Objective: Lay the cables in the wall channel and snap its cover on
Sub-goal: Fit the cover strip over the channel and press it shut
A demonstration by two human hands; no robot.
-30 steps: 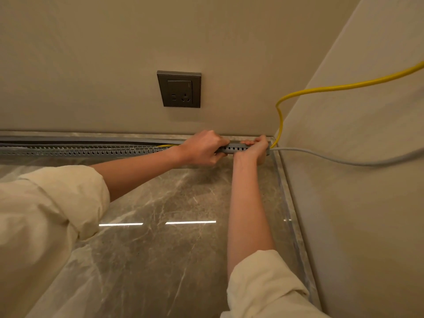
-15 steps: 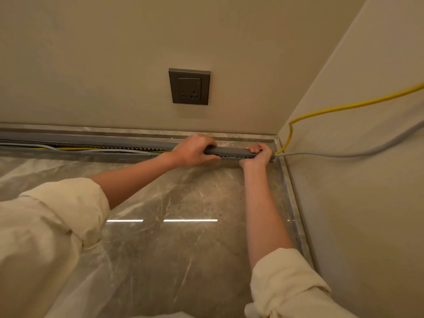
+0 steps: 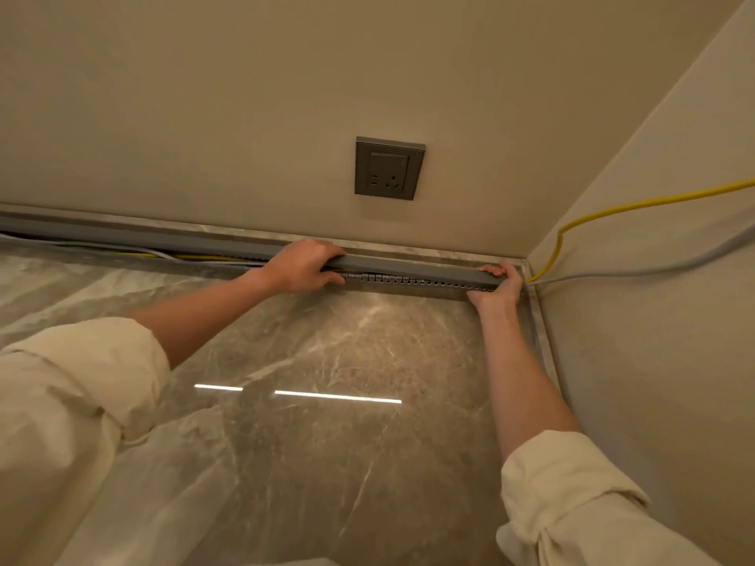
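Both hands, left hand [image 3: 304, 266] and right hand [image 3: 499, 284], grip the grey cover [image 3: 412, 268] over the channel [image 3: 408, 281].

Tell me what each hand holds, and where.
Both grip the grey channel cover: left hand round its middle stretch, right hand at its end by the corner.

One camera on the person's head

It looks forward and down, close over both arms, toward the beige wall [image 3: 245, 116] and shiny grey marble floor [image 3: 327, 463] corner.
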